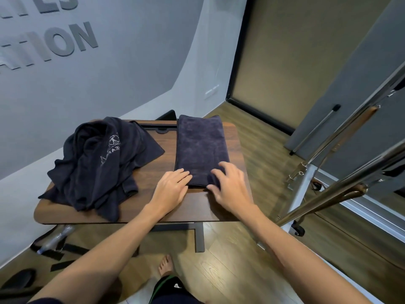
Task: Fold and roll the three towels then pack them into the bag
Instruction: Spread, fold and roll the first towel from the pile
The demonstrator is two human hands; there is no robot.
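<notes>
Both hands meet the folded towel's (202, 148) near edge, left hand (172, 187) flat, right hand (230, 187) pinching its corner, beside bare tabletop (197, 207).

On the table (210, 207), the folded towel (201, 148) extends away from the fingers (221, 170) of both hands, its near edge beneath them. The heaped towels (103, 163) lie left of the left hand (172, 188).
</notes>
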